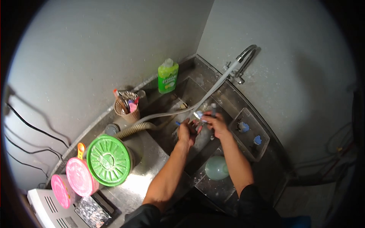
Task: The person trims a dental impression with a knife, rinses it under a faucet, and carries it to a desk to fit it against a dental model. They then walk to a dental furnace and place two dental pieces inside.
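Over the dark sink basin [159, 138], my two hands are close together. My left hand [184, 133] has its fingers curled round a slim tool, whose blue end [177, 123] pokes out at the left; the rest is hidden. My right hand [216, 124] pinches a small white and pale-blue piece [198, 114], its exact kind too blurred to tell. Just above these fingers shows a grey upright part [213, 108]. A grey hose [213, 90] runs down from the tap [246, 55] and passes behind my hands.
Right of my hands, a rectangular tray [261, 151] holds small blue-and-grey pieces [243, 127]. A pale green rounded bowl [216, 168] lies below. Behind stands a green soap bottle [168, 76]. A basket of tools [127, 108], a ribbed hose [133, 130], a green-lidded bucket [109, 160] and pink-lidded tubs [80, 176] stand left.
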The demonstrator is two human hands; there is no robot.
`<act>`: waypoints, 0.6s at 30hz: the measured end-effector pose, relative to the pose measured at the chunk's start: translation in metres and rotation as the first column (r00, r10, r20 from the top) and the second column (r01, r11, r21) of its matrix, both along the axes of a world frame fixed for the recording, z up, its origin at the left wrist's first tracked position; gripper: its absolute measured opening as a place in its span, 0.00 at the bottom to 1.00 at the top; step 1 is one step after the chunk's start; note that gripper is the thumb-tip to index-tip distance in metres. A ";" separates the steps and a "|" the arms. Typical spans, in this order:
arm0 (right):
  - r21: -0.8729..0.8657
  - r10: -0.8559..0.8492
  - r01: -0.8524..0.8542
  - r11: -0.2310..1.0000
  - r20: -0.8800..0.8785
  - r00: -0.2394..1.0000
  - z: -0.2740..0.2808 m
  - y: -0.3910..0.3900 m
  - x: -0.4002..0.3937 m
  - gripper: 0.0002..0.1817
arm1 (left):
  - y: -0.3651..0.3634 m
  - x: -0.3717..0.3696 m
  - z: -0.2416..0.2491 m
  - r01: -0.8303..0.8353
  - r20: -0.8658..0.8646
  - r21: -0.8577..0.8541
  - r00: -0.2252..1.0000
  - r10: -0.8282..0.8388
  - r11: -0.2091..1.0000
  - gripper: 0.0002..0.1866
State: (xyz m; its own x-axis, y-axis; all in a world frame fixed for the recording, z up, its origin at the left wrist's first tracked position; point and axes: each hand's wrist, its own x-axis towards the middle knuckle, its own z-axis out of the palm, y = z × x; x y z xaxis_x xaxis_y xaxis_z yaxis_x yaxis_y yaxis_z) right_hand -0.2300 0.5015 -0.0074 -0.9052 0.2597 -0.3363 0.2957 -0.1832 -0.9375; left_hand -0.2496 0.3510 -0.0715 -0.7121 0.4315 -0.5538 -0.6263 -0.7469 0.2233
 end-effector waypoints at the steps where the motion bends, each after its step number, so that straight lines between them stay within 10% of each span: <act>1: -0.038 -0.055 0.052 0.998 -0.079 0.995 -0.003 0.016 -0.005 0.18 | -0.006 0.000 0.006 -0.031 0.051 -0.002 0.998 0.031 1.000 0.10; 4: 0.438 -0.030 0.135 0.889 -0.238 0.971 0.028 0.071 -0.029 0.17 | -0.021 0.012 0.008 -0.005 0.053 -0.048 0.999 0.008 0.999 0.08; 9: 0.916 -0.027 0.233 0.328 -0.238 0.971 0.041 0.189 -0.085 0.21 | -0.055 0.025 0.023 -0.015 0.078 -0.013 0.997 0.016 1.000 0.08; 18: 0.633 -0.099 0.244 0.735 -0.256 0.962 0.089 0.158 -0.074 0.23 | -0.129 0.058 0.067 -0.089 0.080 0.264 0.994 0.070 0.960 0.12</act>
State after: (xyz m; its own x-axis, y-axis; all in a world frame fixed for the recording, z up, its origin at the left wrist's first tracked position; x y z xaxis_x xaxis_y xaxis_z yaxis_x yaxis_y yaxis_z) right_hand -0.3045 0.6599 0.0817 -0.8492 0.5065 0.1498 0.1225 0.4648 -0.8769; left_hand -0.1917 0.2218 -0.0047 -0.7145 0.5136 -0.4751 -0.5691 -0.8216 -0.0323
